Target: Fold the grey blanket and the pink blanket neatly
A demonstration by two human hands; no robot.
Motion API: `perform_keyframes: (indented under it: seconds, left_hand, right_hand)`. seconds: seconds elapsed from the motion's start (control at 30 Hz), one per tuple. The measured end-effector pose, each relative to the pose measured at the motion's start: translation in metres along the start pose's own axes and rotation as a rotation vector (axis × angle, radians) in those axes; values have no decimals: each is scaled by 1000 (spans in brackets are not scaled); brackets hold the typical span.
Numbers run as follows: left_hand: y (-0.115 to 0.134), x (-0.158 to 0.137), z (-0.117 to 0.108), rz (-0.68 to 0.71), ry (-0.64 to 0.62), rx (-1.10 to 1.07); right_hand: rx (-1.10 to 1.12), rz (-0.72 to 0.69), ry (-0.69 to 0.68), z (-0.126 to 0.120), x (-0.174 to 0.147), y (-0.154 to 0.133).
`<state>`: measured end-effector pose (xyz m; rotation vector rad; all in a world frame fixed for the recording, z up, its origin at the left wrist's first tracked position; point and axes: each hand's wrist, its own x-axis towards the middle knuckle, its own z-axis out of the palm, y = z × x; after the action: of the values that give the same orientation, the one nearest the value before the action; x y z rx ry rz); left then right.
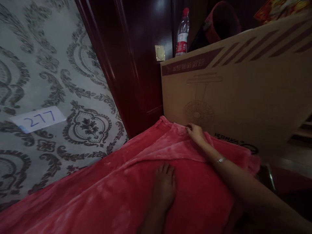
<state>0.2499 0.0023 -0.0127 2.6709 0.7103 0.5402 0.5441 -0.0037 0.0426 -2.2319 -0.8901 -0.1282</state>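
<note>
A pink-red plush blanket (117, 198) covers the surface in front of me, its far part folded over in loose layers. At the far edge, close to the cardboard box, my right hand (195, 132) has its fingers closed on the blanket's edge; a silver bracelet is on that wrist. My left hand (165, 185) lies palm down on the blanket nearer to me, slightly blurred. Its fingers are stretched forward and it holds nothing.
A large cardboard box (239, 91) with a fan drawing stands beyond the blanket. Behind its top edge are a red-capped bottle (182, 34) and a dark red rounded object (223, 21). Patterned wallpaper (87, 125) with a paper marked 277 (39, 119) and a dark red panel (143, 74) border the left.
</note>
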Motion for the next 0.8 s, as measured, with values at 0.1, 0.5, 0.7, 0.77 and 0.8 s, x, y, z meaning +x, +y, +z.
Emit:
perform_keyframes:
  seconds: [0.1, 0.5, 0.7, 0.77, 0.8]
  left_hand:
    - [-2, 2, 2, 17, 20, 4]
    - [-3, 1, 5, 14, 61, -6]
    - [0, -2, 1, 18, 46, -13]
    - [1, -3, 0, 15, 33, -15]
    - [1, -3, -1, 18, 29, -16]
  right_hand:
    - [-42, 5, 147, -33, -44, 38]
    - [90, 171, -79, -34, -74, 87]
    - [450, 126, 43, -15, -5, 38]
    - [541, 136, 69, 0, 20, 21]
    - [575, 139, 83, 9, 30, 14]
